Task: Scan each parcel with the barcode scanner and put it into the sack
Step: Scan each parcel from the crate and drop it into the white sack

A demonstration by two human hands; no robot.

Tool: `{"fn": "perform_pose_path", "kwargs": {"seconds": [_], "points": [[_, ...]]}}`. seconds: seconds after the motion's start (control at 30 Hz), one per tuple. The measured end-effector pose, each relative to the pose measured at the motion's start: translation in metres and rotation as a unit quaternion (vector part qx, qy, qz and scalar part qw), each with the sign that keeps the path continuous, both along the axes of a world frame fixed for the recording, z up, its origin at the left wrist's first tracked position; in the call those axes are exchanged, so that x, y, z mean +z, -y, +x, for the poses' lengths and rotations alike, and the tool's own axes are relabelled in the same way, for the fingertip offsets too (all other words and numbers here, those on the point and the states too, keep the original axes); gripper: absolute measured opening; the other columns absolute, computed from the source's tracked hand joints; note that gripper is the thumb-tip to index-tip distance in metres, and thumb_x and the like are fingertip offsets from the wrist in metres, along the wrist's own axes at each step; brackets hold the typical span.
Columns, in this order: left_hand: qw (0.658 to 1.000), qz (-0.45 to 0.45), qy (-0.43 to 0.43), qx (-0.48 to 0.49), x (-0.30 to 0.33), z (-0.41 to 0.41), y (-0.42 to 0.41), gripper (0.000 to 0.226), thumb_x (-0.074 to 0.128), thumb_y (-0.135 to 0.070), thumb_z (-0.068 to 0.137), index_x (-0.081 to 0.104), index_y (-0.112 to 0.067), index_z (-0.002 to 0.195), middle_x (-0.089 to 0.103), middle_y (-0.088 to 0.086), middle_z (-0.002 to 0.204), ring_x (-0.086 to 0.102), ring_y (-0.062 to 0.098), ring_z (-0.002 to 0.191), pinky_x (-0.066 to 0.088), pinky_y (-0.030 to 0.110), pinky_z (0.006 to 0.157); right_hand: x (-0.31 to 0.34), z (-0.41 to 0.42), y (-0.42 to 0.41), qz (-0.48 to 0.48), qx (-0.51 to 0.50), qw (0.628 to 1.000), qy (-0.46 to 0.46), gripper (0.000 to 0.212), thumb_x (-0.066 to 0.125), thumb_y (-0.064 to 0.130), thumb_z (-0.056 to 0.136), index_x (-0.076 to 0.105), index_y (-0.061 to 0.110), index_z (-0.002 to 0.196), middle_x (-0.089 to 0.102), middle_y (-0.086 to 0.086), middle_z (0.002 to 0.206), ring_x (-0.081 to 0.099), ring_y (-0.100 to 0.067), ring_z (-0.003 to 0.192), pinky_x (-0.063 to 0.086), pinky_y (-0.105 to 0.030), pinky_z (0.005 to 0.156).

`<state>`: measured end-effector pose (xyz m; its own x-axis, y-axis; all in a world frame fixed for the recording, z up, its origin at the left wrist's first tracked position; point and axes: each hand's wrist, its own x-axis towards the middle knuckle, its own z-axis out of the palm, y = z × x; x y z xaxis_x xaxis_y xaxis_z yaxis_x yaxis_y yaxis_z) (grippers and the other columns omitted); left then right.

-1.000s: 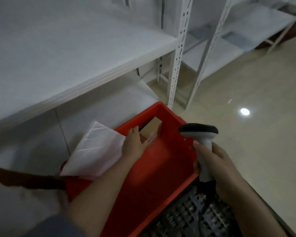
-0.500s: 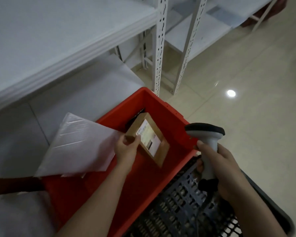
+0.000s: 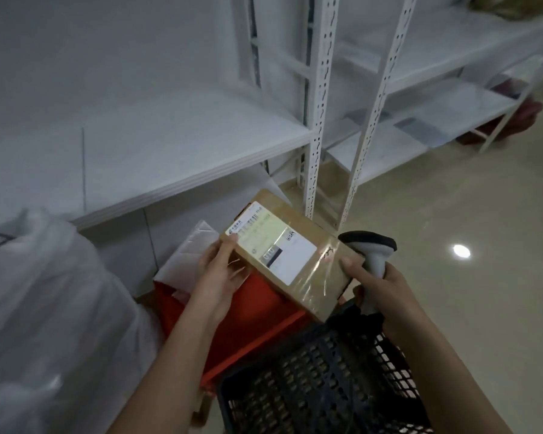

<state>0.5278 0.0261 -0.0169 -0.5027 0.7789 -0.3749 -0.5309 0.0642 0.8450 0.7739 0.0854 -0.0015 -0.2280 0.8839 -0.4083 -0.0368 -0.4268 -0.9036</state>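
Your left hand (image 3: 215, 274) gripped the near-left edge of the cardboard parcel (image 3: 290, 256), thumb curled over its top face, holding it tilted in the air above the red plastic crate (image 3: 248, 321). The parcel was a flat brown box wrapped in glossy clear tape, with a white shipping label (image 3: 271, 242) showing a barcode and a small QR code. Your right hand (image 3: 380, 289) was clenched round the pale handle of the barcode scanner (image 3: 370, 249), whose dark rounded head sat just beside the parcel's right end; your thumb touched that taped end. A white padded mailer (image 3: 187, 258) with quilted seams leaned out of the crate's far-left side. Nearer you stood a dark mesh plastic basket (image 3: 320, 380) with a perforated lattice wall; what it held was too dim to tell. At left a translucent white sack (image 3: 51, 308) bulged, crinkled and soft. Behind stood white metal shelving (image 3: 315, 120) with slotted uprights.
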Motion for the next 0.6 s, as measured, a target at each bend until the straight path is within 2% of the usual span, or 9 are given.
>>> {"fn": "perform_pose_path", "kwargs": {"seconds": [0.07, 0.13, 0.17, 0.23, 0.3, 0.37, 0.43, 0.5, 0.6], "points": [[1.000, 0.012, 0.018, 0.023, 0.023, 0.007, 0.015, 0.051, 0.066, -0.029, 0.089, 0.054, 0.001, 0.129, 0.071, 0.015, 0.112, 0.072, 0.020, 0.091, 0.059, 0.029, 0.070, 0.013, 0.000, 0.011, -0.018, -0.004, 1.000, -0.023, 0.048, 0.082, 0.033, 0.072, 0.067, 0.011, 0.112, 0.076, -0.001, 0.079, 0.072, -0.014, 0.065, 0.055, -0.026, 0.051], [1.000, 0.002, -0.001, 0.003, 0.037, 0.019, 0.032, 0.061, 0.072, -0.025, 0.085, 0.044, -0.005, 0.136, 0.072, 0.010, 0.111, 0.071, 0.024, 0.098, 0.060, 0.038, 0.081, 0.021, -0.005, 0.020, -0.051, -0.029, 0.997, -0.043, 0.043, 0.083, 0.027, 0.076, 0.068, 0.009, 0.111, 0.076, -0.015, 0.096, 0.075, -0.027, 0.084, 0.062, -0.036, 0.066], [0.999, -0.017, -0.026, -0.031, 0.041, 0.027, 0.041, 0.068, 0.076, -0.024, 0.080, 0.040, -0.015, 0.137, 0.072, 0.007, 0.112, 0.071, 0.025, 0.101, 0.058, 0.046, 0.087, 0.024, -0.009, 0.024, -0.062, -0.040, 0.996, -0.049, 0.039, 0.082, 0.025, 0.078, 0.068, 0.008, 0.111, 0.074, -0.020, 0.100, 0.073, -0.030, 0.086, 0.061, -0.038, 0.071], [0.995, -0.034, -0.035, -0.092, 0.046, 0.046, 0.058, 0.075, 0.081, -0.017, 0.076, 0.035, -0.032, 0.133, 0.070, 0.003, 0.117, 0.070, 0.023, 0.101, 0.057, 0.052, 0.082, 0.030, -0.018, 0.031, -0.070, -0.044, 0.995, -0.047, 0.038, 0.081, 0.026, 0.081, 0.068, 0.005, 0.110, 0.075, -0.018, 0.089, 0.068, -0.025, 0.073, 0.058, -0.034, 0.062], [0.996, -0.018, -0.018, -0.083, 0.050, 0.050, 0.069, 0.073, 0.078, -0.007, 0.079, 0.035, -0.035, 0.131, 0.066, 0.007, 0.120, 0.070, 0.026, 0.100, 0.059, 0.046, 0.072, 0.036, -0.024, 0.035, -0.052, -0.021, 0.998, 0.000, 0.041, 0.080, 0.030, 0.083, 0.066, 0.001, 0.108, 0.067, -0.008, 0.067, 0.060, -0.013, 0.051, 0.049, -0.026, 0.043], [0.997, -0.032, -0.056, -0.051, 0.059, 0.040, 0.075, 0.070, 0.074, -0.002, 0.082, 0.038, -0.032, 0.134, 0.066, 0.011, 0.118, 0.070, 0.032, 0.097, 0.058, 0.037, 0.061, 0.047, -0.027, 0.035, -0.015, 0.008, 0.996, 0.083, 0.042, 0.073, 0.039, 0.088, 0.062, 0.001, 0.103, 0.061, -0.008, 0.066, 0.056, -0.009, 0.040, 0.042, -0.022, 0.038], [0.993, -0.065, -0.098, -0.030, 0.068, 0.025, 0.082, 0.066, 0.073, -0.002, 0.083, 0.043, -0.028, 0.136, 0.068, 0.014, 0.114, 0.070, 0.032, 0.087, 0.054, 0.031, 0.050, 0.067, -0.030, 0.034, 0.012, 0.039, 0.991, 0.125, 0.036, 0.061, 0.044, 0.094, 0.057, 0.009, 0.102, 0.061, -0.011, 0.076, 0.058, -0.009, 0.038, 0.042, -0.023, 0.039], [0.990, -0.085, -0.111, -0.025, 0.071, 0.013, 0.091, 0.061, 0.073, -0.004, 0.084, 0.048, -0.023, 0.136, 0.070, 0.014, 0.111, 0.069, 0.024, 0.073, 0.051, 0.029, 0.045, 0.094, -0.035, 0.035, 0.030, 0.083, 0.990, 0.111, 0.030, 0.055, 0.041, 0.098, 0.055, 0.013, 0.108, 0.061, -0.011, 0.078, 0.059, -0.011, 0.041, 0.044, -0.027, 0.044], [0.987, -0.102, -0.120, -0.024, 0.072, -0.002, 0.107, 0.055, 0.074, -0.007, 0.084, 0.053, -0.021, 0.132, 0.073, 0.011, 0.106, 0.072, 0.024, 0.077, 0.056, 0.039, 0.053, 0.138, -0.046, 0.052, 0.044, 0.156, 0.986, 0.036, 0.033, 0.056, 0.040, 0.099, 0.058, 0.012, 0.115, 0.063, -0.006, 0.060, 0.058, -0.015, 0.045, 0.046, -0.026, 0.043]]}}
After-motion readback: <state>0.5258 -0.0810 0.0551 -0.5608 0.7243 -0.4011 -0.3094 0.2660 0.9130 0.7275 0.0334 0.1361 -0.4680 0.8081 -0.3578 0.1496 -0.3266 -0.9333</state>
